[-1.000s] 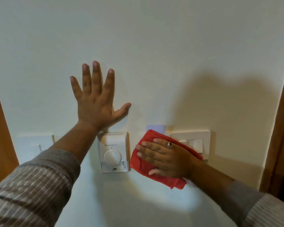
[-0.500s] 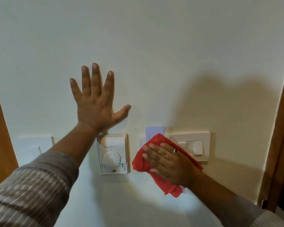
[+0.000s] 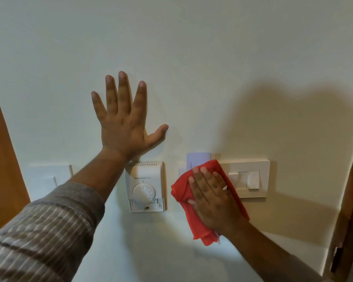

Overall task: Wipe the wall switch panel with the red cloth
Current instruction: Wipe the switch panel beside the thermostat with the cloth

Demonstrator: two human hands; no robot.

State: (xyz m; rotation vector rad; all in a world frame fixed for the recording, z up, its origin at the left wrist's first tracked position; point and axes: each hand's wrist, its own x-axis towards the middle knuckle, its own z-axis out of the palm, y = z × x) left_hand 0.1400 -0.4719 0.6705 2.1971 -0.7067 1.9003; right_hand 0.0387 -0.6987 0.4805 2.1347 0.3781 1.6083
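The right hand (image 3: 211, 197) has slid the crumpled red cloth (image 3: 183, 189) up toward the cream rectangular wall switch panel (image 3: 248, 180), overlapping its left edge. Fingers flat, it presses the cloth to the wall. The left hand (image 3: 123, 125), splayed and empty, lies flat well left of the panel.

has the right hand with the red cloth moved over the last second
Yes. The right hand and red cloth slid rightward, away from the thermostat, toward the switch panel.

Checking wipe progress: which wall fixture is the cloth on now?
The card holder beside the switch panel; the dial thermostat stays uncovered.
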